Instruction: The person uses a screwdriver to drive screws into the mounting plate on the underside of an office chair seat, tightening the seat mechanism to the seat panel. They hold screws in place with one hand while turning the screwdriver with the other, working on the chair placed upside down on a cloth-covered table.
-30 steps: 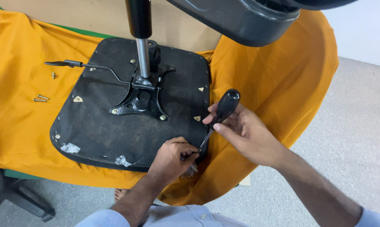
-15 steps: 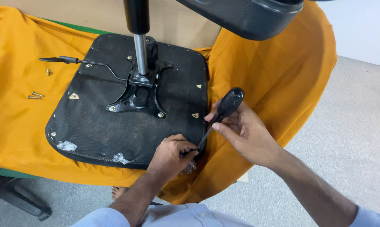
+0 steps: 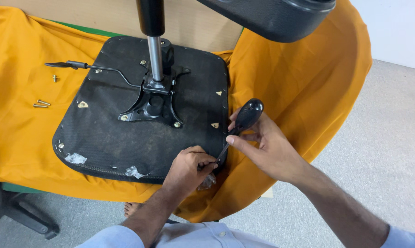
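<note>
The right hand (image 3: 267,147) grips a black-handled screwdriver (image 3: 242,124), its tip at the near right corner of the upturned seat base (image 3: 125,142). The left hand (image 3: 189,167) pinches that tip, fingers pressed together on the seat base's corner.

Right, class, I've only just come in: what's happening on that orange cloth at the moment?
A person is working on an upturned black chair seat lying on an orange cloth. The right hand grips a black-handled screwdriver, its tip pointing down at the seat's near edge. The left hand pinches that edge right beside the tip. The metal mechanism plate with its upright column is bolted at the seat's centre. A few loose screws lie on the cloth to the left.
</note>
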